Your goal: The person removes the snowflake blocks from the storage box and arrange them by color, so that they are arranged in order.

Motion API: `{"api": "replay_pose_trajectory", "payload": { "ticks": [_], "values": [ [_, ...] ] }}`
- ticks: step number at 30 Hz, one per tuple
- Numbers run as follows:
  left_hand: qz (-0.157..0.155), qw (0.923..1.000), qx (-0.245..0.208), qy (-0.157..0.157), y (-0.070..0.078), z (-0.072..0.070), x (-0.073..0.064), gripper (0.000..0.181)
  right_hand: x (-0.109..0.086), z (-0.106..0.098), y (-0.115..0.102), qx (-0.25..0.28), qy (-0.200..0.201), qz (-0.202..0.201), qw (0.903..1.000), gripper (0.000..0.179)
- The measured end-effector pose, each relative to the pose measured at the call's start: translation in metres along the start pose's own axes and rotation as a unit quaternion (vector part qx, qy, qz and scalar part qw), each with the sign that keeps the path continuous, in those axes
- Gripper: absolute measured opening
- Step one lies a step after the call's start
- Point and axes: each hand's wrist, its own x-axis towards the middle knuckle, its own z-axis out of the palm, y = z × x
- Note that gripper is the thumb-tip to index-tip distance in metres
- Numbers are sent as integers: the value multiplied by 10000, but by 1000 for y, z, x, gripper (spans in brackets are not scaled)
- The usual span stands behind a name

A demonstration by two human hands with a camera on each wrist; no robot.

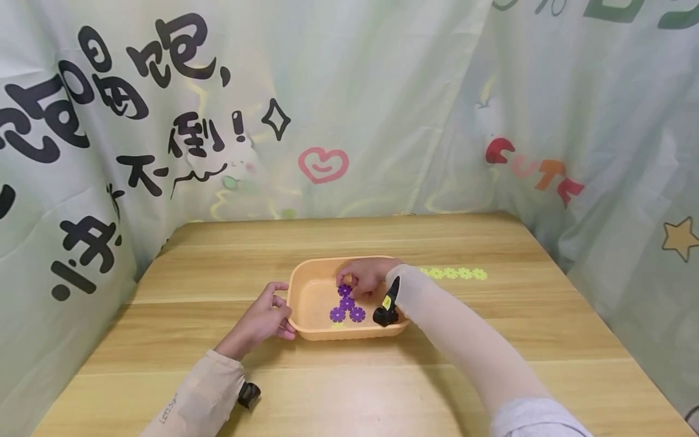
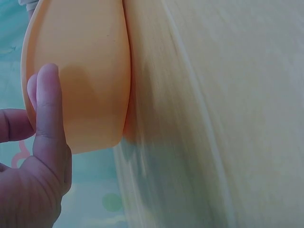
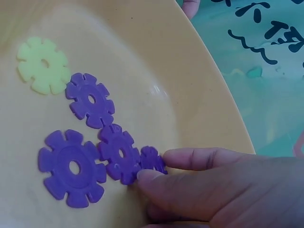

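A shallow orange plastic basin (image 1: 311, 297) sits on the wooden table. My left hand (image 1: 267, 312) grips its left end, with a finger behind the rim and another digit against the outer wall in the left wrist view. Inside the basin, several purple notched discs (image 3: 52, 164) form a small branching cluster, edge to edge. My right hand (image 1: 371, 274) reaches over the far side and pinches the small-looking purple disc (image 3: 148, 154) at the cluster's far end between thumb and finger; the fingertips partly hide it. A pale yellow notched disc (image 3: 33, 71) lies near the cluster.
To the right of the basin, beyond my right forearm, a row of yellow notched discs (image 1: 450, 274) lies on the table (image 1: 338, 388). Printed curtains (image 1: 382, 121) hang behind the table and along both sides. A black wrist camera (image 1: 386, 314) on my right wrist overlaps the basin's right part.
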Motion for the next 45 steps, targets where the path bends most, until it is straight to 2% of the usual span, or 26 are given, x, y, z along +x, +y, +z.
{"api": "replay_pose_trajectory", "payload": {
  "ticks": [9,24,31,39,45],
  "values": [
    [-33,10000,-27,16,0,-1,0,54,6,2,4,17,51,69,10000,27],
    [22,10000,-25,-13,1,-1,-1,53,2,4,-2,196,94,258,9994,31],
    [36,10000,-29,-33,1,-1,-3,52,-3,4,-4,49,161,411,9990,39],
    [39,10000,-16,-24,2,-1,-2,53,-1,1,-5,-673,196,458,9965,27],
    [19,10000,-33,-46,2,-1,-2,54,-2,1,-9,-918,291,654,9932,23]
  ]
}}
